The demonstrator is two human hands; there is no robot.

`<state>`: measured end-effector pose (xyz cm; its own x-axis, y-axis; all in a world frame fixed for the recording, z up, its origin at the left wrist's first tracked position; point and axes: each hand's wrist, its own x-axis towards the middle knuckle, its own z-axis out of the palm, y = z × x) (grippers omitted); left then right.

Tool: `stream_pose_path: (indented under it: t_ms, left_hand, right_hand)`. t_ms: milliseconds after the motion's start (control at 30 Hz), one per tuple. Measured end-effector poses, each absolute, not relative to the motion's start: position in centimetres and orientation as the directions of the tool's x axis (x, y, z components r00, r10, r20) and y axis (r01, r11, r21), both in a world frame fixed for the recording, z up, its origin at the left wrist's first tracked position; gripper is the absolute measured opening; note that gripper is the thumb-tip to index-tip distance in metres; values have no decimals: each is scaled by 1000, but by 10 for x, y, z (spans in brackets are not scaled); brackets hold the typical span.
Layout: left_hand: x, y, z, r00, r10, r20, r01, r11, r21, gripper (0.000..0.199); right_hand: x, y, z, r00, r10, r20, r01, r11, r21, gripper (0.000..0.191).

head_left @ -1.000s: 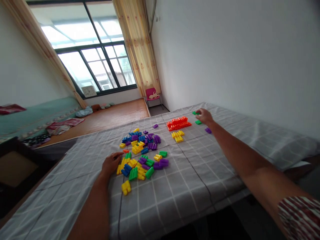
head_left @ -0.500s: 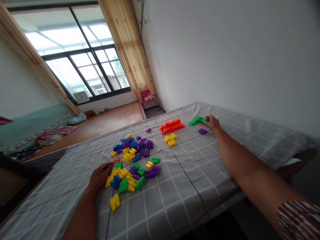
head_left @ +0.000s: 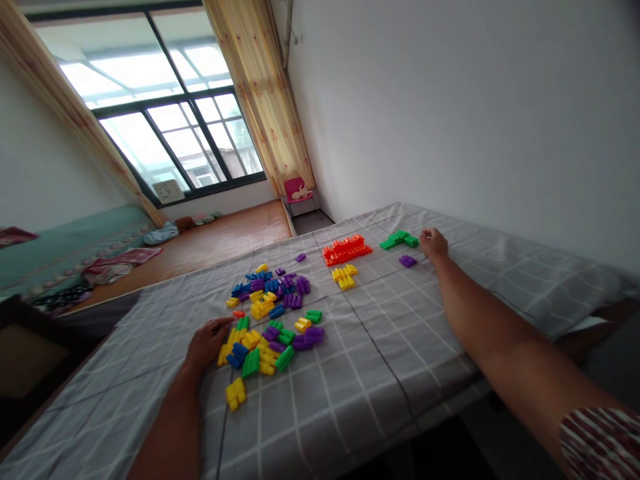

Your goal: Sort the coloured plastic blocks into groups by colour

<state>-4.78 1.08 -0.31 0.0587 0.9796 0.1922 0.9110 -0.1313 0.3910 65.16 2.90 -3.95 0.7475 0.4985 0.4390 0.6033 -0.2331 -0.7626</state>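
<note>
My left hand [head_left: 207, 343] lies at the left edge of a pile of plastic building blocks, fingers stretched toward a small orange block [head_left: 239, 314]. Yellow blocks [head_left: 253, 341], green blocks [head_left: 251, 363] and blue blocks [head_left: 237, 356] lie right beside it. At the far right, my right hand [head_left: 435, 243] rests just off a joined piece of green blocks [head_left: 399, 240]. Its fingers are loosely bent and a little apart, with nothing visible in them. A purple block [head_left: 407, 261] lies below the green piece. Left of that stand joined red-orange blocks [head_left: 347, 250] and a yellow cluster [head_left: 345, 276].
A grey checked cloth [head_left: 360, 373] covers the table. More blue and purple blocks [head_left: 295, 287] lie at the back of the pile. A white wall [head_left: 450, 113] runs along the right, and a pink chair [head_left: 295, 188] stands beyond the table.
My right hand has let go of the green blocks and drawn slightly right of them. The view has shifted a little; my left hand stays by the pile.
</note>
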Motion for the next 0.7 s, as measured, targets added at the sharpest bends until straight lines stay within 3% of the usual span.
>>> stream_pose_path:
  t_ms: [233,333,400,567,700]
  left_hand:
    - [-43,8,-3,59,973,221,911,-144,387,39]
    - [-40,6,-4,59,974,219,916,-140,377,36]
    - [-38,6,-5,49,973,224,920,-132,370,36]
    - [-36,7,-10,32,977,209,923,-109,369,35]
    - [-35,9,-13,37,976,215,925,-115,363,34]
  right_hand:
    - [656,18,-42,781,520,346,546,-302,-781,24]
    - [648,11,-39,749,511,421,606,-273,-747,28]
    - [637,9,-32,677,492,547,703,-215,-678,32]
    - [562,15,4,265,540,799,922,101,-374,35]
    - [456,15,21,-200,678,707,850,479,-219,31]
